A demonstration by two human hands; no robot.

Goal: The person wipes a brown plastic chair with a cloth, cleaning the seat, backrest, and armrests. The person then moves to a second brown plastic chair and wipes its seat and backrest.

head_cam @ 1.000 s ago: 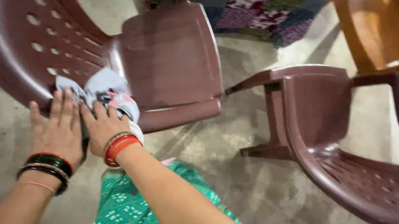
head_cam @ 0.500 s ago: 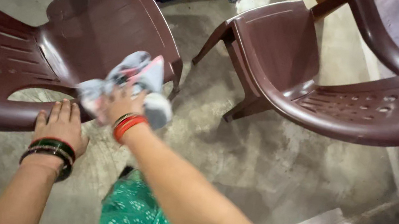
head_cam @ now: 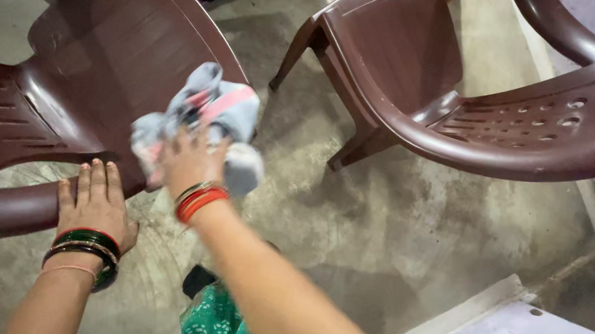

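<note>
**Cloth in one hand, chair arm under the other**

So here's the view: the right hand (head_cam: pixel 191 161) is lifted up and clamped around a bunched-up cloth (head_cam: pixel 205 117), greyish-blue with some pink in it and a whitish bit hanging by the wrist. It's blurry, so I can't make out the finger details. The cloth is in the air over the front edge of the near brown plastic chair (head_cam: pixel 95 61), not resting on the seat.

The left hand (head_cam: pixel 96 201) is flat, fingers spread, pressed on that chair's curved armrest near its front end. Nothing is held in it. Both wrists have bangles, red and green.

A second brown chair (head_cam: pixel 478 99) sits well apart toward the top right corner, on the bare concrete floor (head_cam: pixel 382 225). There's a green patterned garment (head_cam: pixel 216 330) at the bottom edge between the arms.
</note>
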